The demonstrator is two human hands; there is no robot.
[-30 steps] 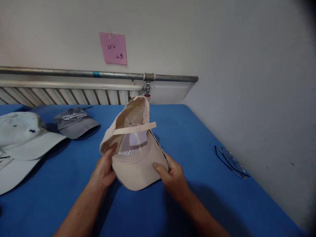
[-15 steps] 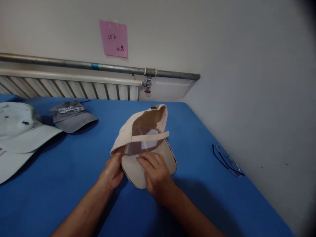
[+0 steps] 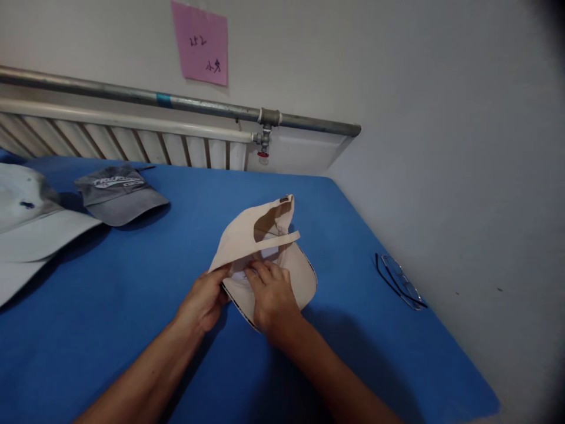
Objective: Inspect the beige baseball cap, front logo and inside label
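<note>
A cream cap (image 3: pixel 241 235) is held above the blue table, its opening and loose back strap facing me and its dark-edged brim towards the lower right. My left hand (image 3: pixel 207 299) grips the cap's left edge where the brim meets the crown, its fingers partly hidden behind and inside. Over the brim lies my right hand (image 3: pixel 274 300), with its fingertips reaching into the cap at the inner band near something white. Those fingers are bent and close together; whether they pinch anything is hidden.
On the blue table (image 3: pixel 176 247), pale caps (image 3: pixel 48 232) lie at the far left, beside a grey cap (image 3: pixel 119 197). Glasses (image 3: pixel 401 282) rest near the right edge by the wall. Behind the table run a radiator (image 3: pixel 168 147) and a metal pipe (image 3: pixel 203 106).
My right hand's fingers have moved up from the brim into the cap. The cap's crown has tipped so its opening looks narrower. The whole view has shifted slightly.
</note>
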